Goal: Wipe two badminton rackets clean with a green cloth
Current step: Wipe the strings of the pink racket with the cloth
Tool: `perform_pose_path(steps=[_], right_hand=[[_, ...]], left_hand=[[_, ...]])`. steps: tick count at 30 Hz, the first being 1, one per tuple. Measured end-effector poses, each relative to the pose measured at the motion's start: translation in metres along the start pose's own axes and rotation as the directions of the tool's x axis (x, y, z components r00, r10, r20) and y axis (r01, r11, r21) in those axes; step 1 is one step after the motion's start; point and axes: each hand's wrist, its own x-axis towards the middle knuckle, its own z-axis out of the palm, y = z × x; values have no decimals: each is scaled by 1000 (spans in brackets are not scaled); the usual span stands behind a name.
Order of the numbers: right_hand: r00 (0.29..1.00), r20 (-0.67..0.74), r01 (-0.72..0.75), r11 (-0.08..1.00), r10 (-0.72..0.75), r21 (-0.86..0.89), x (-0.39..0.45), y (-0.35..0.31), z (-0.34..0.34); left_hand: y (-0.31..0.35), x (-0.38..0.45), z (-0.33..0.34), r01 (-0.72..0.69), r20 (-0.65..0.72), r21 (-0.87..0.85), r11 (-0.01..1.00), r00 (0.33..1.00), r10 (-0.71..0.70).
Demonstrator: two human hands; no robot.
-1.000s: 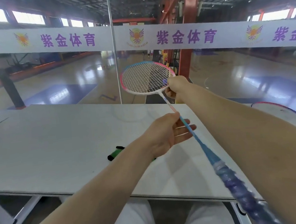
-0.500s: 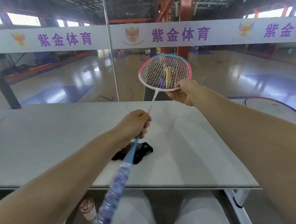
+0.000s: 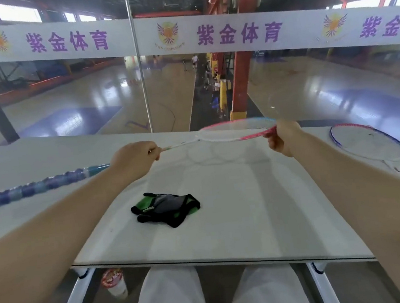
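1. Head view, change: half a second earlier the pink-and-blue racket (image 3: pixel 236 132) stood with its strung face upright toward the camera; now it lay nearly flat and crosswise above the table (image 3: pixel 226 222), handle out to the left. I judge it was being turned over for inspection or set down, not wiped.
2. Grip: the left hand (image 3: pixel 133 162) was curled round the shaft; the right hand (image 3: pixel 284 138) pinched the frame's rim.
3. The green cloth (image 3: pixel 166 208) lay untouched on the table, nearer the person than the held racket, so wiping was paused.
4. Count: two rackets, one cloth. The second racket (image 3: pixel 366 142) lay flat on the table, right of the cloth.
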Motion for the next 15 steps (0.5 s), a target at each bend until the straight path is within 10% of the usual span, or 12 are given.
perform_pose_path(steps=[15], right_hand=[[994,56,-75,960,94,-271,69,38,-33]], left_hand=[[-34,94,77,-201,12,-17,979,979,201]])
